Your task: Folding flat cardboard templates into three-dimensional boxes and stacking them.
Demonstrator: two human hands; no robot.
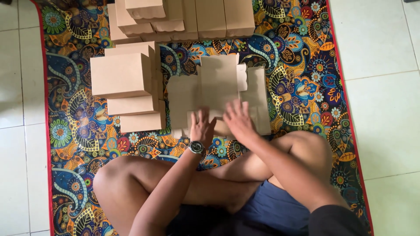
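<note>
The flat cardboard box blank [218, 94] lies under your left hand [202, 126] and right hand [238, 120], both pressing with spread fingers; uneven pressure risks a crooked crease beyond your fingertips.

Soft, even daylight, faint shadows, sharp focus except slight motion blur on the right hand [238, 120].
</note>
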